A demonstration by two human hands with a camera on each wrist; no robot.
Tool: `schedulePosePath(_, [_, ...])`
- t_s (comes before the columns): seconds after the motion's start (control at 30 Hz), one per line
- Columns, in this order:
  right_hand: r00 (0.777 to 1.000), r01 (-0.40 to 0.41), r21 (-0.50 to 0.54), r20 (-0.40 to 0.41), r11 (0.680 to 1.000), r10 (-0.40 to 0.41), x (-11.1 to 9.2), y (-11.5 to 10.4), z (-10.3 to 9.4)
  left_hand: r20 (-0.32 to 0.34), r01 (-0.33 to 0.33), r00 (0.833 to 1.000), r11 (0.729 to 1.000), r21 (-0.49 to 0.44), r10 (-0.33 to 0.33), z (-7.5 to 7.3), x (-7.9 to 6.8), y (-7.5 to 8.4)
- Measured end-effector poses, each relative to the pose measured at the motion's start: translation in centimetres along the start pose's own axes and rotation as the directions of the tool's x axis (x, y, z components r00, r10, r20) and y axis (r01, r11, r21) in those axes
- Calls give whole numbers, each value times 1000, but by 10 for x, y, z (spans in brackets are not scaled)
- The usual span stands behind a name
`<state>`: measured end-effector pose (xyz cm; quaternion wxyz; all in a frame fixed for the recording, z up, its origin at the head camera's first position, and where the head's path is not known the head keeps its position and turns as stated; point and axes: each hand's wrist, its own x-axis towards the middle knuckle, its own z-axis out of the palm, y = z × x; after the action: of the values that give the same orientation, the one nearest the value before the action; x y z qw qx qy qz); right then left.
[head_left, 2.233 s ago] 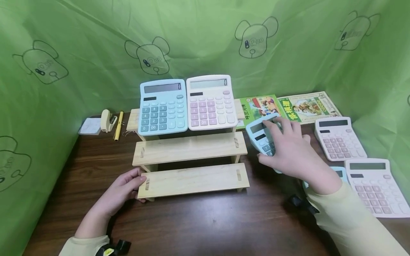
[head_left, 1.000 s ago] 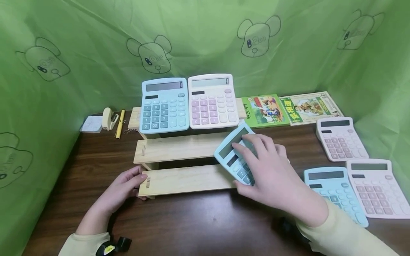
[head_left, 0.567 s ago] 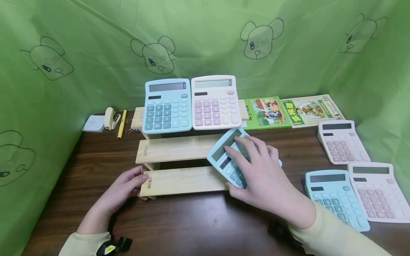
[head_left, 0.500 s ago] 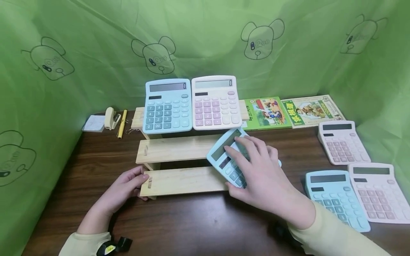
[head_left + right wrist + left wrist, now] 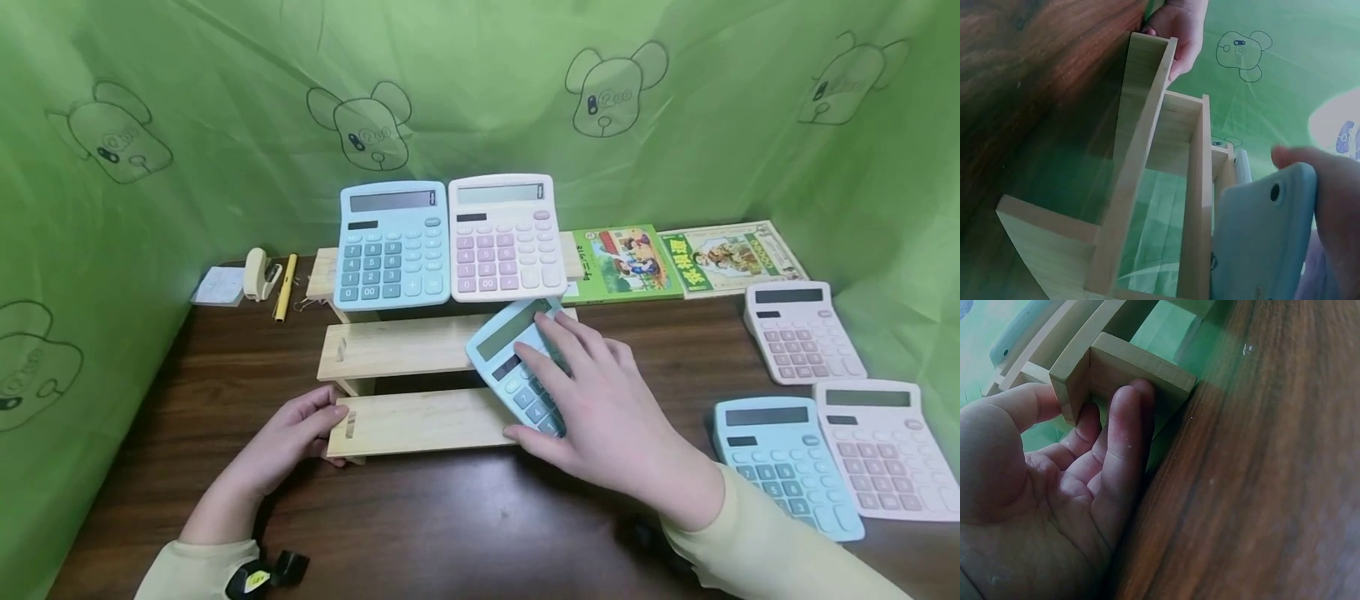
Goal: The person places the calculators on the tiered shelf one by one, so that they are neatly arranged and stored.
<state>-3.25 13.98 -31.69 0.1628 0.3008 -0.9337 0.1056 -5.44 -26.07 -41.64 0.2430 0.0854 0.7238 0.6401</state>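
My right hand (image 5: 600,408) grips a tilted blue calculator (image 5: 517,350) over the right part of a wooden three-step stand (image 5: 427,423). In the right wrist view the back of that calculator (image 5: 1260,231) faces the camera, close beside the steps; whether it touches them I cannot tell. My left hand (image 5: 296,429) pinches the left end of the lowest step, thumb on top and fingers beneath, as the left wrist view also shows at the board's end (image 5: 1075,375). Another blue calculator (image 5: 393,246) and a white one with purple keys (image 5: 506,237) stand side by side on the top step.
On the right of the dark table lie a blue calculator (image 5: 783,467) and two white ones with pink keys (image 5: 885,450). Two books (image 5: 630,262) lie at the back right. A stapler (image 5: 258,275), a yellow pen (image 5: 285,287) and paper (image 5: 219,285) sit back left.
My right hand has carried the blue calculator leftward from beside the books to over the stand's right side, shifting slightly further left at the end. My left hand stays on the lowest step.
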Motion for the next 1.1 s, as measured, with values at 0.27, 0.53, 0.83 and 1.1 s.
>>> schedulePosePath(0.27, [984, 116, -27, 139, 993, -111, -6, 3, -4, -9, -1, 1000, 1000, 14, 1, -1, 0, 0])
schedulePosePath(0.53, [981, 146, 21, 127, 989, -148, -4, 7, -1, -7, 14, 1000, 1000, 25, -14, 0, 0, -1])
schedulePosePath(0.83, [976, 183, 64, 110, 981, -189, 3, 9, 0, -40, 36, 999, 999, 9, -35, -1, -4, -3])
schedulePosePath(1.1, [975, 201, 148, 67, 968, -212, 3, 15, -1, 0, 10, 1000, 1000, 27, -10, -2, -1, -1])
